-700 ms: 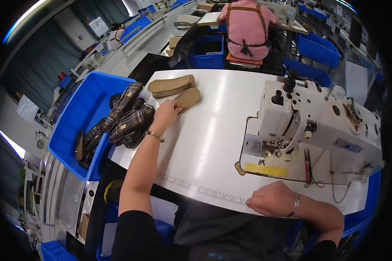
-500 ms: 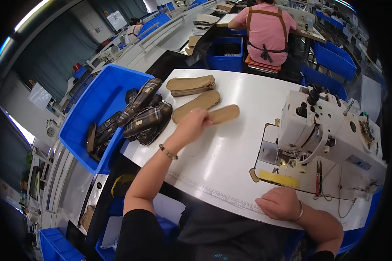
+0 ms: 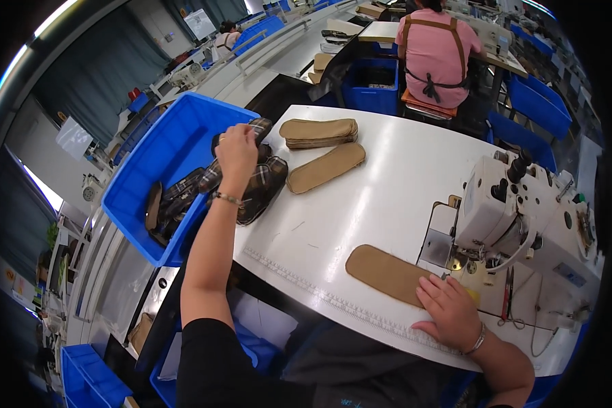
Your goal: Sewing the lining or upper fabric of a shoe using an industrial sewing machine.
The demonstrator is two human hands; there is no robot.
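Note:
At the near side of the sewing machine, my right hand (image 3: 449,313) lies with its fingers spread over the right end of a tan, round-ended flat piece (image 3: 382,272). That piece rests flat on the white table. My left hand (image 3: 238,153) is at the heap of dark plaid fabric pieces (image 3: 265,183) by the blue bin's right edge. Its fingers are curled together on an upper plaid piece, and the fingertips are partly hidden. Right of the heap are a stack of tan pieces (image 3: 318,132) and another tan piece (image 3: 326,168) lying at a slant.
The blue bin (image 3: 139,234) at the left holds more plaid pieces. On the right stands the white sewing machine (image 3: 486,211), with red-handled scissors (image 3: 507,296) beside it. A printed ruler (image 3: 306,284) runs along the table's front. Beyond the table sits a person in pink (image 3: 434,61).
My left hand has let go of the tan piece and moved left to the plaid heap. That piece now lies near the machine. My right hand has opened from a loose fist onto it.

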